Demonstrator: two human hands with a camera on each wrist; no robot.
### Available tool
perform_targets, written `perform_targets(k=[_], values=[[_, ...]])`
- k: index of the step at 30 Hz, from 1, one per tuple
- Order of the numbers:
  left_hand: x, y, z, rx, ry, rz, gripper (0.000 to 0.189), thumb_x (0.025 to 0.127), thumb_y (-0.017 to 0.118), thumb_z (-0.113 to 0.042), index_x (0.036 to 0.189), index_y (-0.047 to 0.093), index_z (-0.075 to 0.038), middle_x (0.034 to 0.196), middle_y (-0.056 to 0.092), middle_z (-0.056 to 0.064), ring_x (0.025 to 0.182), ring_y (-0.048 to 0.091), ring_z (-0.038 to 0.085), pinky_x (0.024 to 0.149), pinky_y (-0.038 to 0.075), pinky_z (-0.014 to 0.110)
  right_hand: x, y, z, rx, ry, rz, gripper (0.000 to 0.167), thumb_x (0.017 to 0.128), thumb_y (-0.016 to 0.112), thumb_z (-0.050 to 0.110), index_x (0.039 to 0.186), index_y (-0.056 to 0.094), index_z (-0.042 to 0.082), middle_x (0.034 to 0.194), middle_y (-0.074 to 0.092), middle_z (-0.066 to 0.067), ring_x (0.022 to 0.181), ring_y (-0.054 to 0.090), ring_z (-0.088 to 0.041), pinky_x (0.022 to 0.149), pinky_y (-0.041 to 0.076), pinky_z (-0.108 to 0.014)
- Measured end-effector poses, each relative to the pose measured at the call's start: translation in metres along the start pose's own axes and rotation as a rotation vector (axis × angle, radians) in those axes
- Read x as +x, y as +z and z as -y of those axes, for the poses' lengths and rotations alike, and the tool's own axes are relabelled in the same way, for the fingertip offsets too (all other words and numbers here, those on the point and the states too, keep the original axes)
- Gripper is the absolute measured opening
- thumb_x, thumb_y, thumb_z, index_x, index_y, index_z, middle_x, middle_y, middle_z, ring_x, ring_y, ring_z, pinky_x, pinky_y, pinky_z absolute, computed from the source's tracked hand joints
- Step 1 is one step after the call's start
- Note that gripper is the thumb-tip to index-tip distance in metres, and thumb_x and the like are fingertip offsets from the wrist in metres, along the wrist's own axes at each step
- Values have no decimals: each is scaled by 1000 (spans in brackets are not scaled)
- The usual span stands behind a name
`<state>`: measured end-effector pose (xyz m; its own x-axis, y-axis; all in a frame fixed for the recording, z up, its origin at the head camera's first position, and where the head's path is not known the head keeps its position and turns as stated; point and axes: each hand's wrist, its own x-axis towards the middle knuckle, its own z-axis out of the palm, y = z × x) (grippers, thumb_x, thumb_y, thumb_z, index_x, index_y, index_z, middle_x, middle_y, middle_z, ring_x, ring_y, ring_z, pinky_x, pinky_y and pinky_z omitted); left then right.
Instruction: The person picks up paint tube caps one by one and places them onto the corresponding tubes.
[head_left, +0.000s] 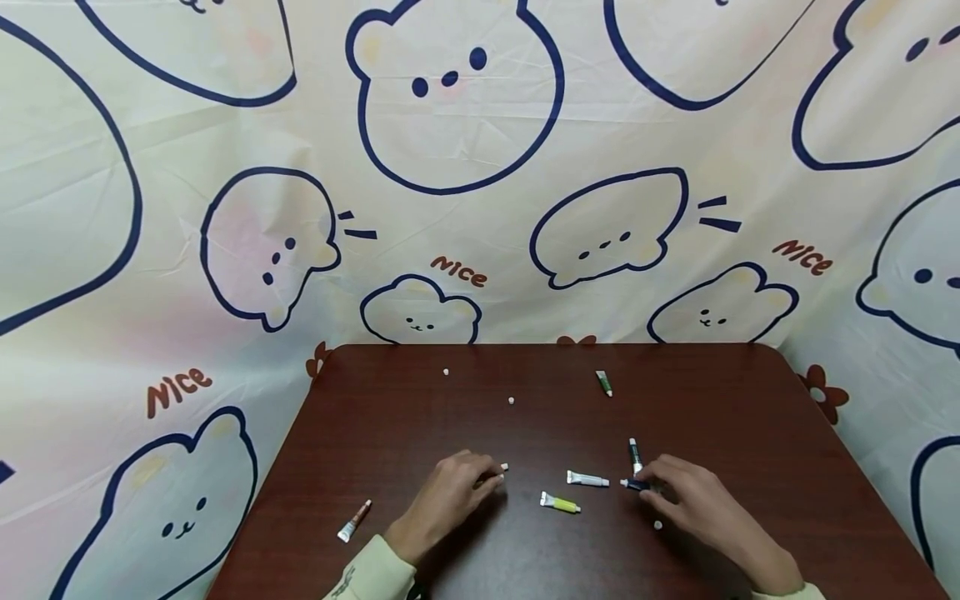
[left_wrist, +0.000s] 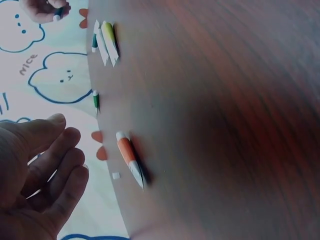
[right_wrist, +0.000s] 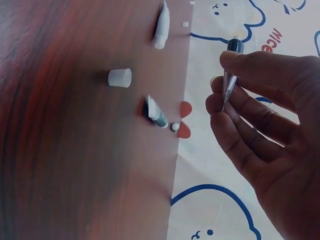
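Note:
My right hand [head_left: 693, 498] pinches a small dark blue paint tube [right_wrist: 235, 46] between thumb and fingers, its dark end pointing up in the right wrist view. Just beyond that hand lies a dark teal paint tube [head_left: 635, 452]. A white cap [head_left: 657, 525] stands on the table near the right palm. My left hand [head_left: 450, 492] is low over the table with loosely bent fingers; the left wrist view shows a gap between thumb and forefinger. Close to its fingertips is a small white cap [head_left: 505, 467]. Between the hands lie a white paint tube [head_left: 587, 479] and a yellow one [head_left: 560, 502].
On the brown table [head_left: 405, 408], an orange-brown paint tube [head_left: 354, 522] lies left of the left hand. A green tube [head_left: 604, 383] lies toward the back edge. Two more white caps, one [head_left: 446, 372] farther back than the other [head_left: 512, 401], are scattered. A printed cloth [head_left: 450, 225] hangs behind.

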<state>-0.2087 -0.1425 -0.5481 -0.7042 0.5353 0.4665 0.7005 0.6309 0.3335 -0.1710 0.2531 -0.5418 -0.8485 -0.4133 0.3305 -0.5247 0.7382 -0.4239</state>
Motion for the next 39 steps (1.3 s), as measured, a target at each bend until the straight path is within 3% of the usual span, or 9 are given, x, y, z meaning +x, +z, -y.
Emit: perform_targets(k=[10, 18, 26, 39], values=[[4, 6, -14, 4, 2, 4, 12, 90, 89, -15, 94, 78, -16, 85, 78, -6, 75, 66, 5, 65, 54, 20, 11, 5, 12, 4, 11, 15, 24, 88, 90, 6, 104, 77, 19, 95, 70, 11, 81, 59, 8, 65, 55, -23], [7, 16, -23, -25, 38, -34, 16, 87, 92, -13, 91, 77, -14, 84, 79, -4, 77, 72, 10, 69, 58, 16, 16, 10, 22, 49, 75, 104, 20, 91, 88, 9, 106, 78, 19, 101, 71, 8, 81, 58, 8, 64, 53, -22], [12, 23, -32, -56, 55, -6, 13, 90, 90, -11, 93, 77, -14, 86, 80, -5, 79, 72, 10, 70, 56, 12, 23, 14, 30, 34, 42, 122, 20, 91, 89, 12, 106, 78, 20, 101, 72, 9, 82, 59, 5, 66, 53, -23], [19, 30, -43, -54, 75, 24, 12, 92, 88, -14, 95, 77, -15, 89, 81, -7, 80, 70, 6, 73, 55, 14, 29, 25, 39, 68, -30, 107, 19, 91, 88, 8, 104, 79, 20, 98, 68, 13, 78, 54, 7, 64, 49, -19]])
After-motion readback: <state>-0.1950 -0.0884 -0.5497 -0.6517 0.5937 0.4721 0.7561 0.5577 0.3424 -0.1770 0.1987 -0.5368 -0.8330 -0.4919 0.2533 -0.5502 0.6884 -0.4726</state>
